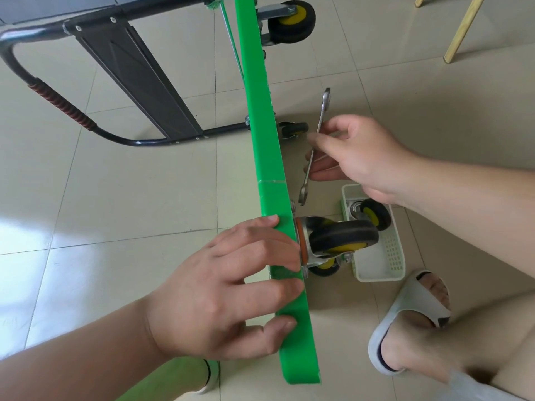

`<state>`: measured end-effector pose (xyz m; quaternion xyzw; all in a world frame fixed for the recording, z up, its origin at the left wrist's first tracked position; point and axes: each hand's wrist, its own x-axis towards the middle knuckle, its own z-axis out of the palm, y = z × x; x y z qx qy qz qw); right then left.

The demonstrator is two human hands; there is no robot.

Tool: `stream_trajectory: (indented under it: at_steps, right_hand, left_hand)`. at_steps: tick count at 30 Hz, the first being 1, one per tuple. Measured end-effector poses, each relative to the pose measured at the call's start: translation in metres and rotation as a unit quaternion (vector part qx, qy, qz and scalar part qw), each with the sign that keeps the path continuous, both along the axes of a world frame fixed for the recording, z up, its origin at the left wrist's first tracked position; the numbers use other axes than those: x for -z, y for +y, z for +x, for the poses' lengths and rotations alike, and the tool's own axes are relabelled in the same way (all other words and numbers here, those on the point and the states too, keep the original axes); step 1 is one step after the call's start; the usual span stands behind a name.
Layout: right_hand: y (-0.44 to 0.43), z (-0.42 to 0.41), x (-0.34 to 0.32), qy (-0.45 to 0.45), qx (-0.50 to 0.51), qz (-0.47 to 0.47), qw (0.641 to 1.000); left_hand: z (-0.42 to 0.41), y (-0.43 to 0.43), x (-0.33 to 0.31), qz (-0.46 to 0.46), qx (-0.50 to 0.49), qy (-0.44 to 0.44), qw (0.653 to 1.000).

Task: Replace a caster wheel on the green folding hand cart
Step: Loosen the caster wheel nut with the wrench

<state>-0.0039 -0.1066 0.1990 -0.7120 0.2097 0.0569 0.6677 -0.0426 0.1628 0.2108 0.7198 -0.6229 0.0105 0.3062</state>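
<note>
I see the green hand cart standing on its long edge on the tiled floor. My left grip lies spread across the upper edge of the deck. Its fingertips reach the mounting plate of a black-and-yellow caster wheel fixed to the far face. My right grip pinches a wrench at mid-shaft, in the air just above that wheel, open end down. A white basket on the floor beside the wheel holds a second caster.
</note>
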Motion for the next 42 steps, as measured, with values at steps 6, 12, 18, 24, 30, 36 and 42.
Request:
stream_trajectory:
  at_steps: [6,12,18,24,30,36,42]
  right_hand:
    - [0.008,0.007,0.014,0.065,0.003,0.009,0.998]
    - [0.018,0.007,0.014,0.087,-0.019,0.021,0.996]
    - [0.027,0.001,0.019,0.092,-0.028,0.043,0.994]
    - [0.023,-0.011,0.004,0.078,-0.015,0.098,0.992]
    - [0.013,-0.041,-0.01,0.015,-0.105,0.128,0.986]
    - [0.015,-0.054,-0.016,-0.098,-0.183,-0.052,0.977]
    - [0.011,-0.023,-0.013,-0.07,-0.033,0.011,0.997]
  left_hand:
    - [0.001,0.0,0.0,0.0,-0.001,-0.002,1.0]
    - [0.001,0.0,0.0,-0.004,-0.001,0.001,1.0]
    - [0.001,0.0,-0.001,-0.003,0.0,0.0,1.0]
    - [0.001,0.0,-0.001,-0.004,0.002,0.005,1.0]
    - [0.001,0.001,-0.001,0.0,0.007,0.009,1.0]
    - [0.0,0.0,0.0,0.001,0.007,0.009,1.0]
    - [0.0,-0.001,0.0,-0.001,0.005,0.015,1.0]
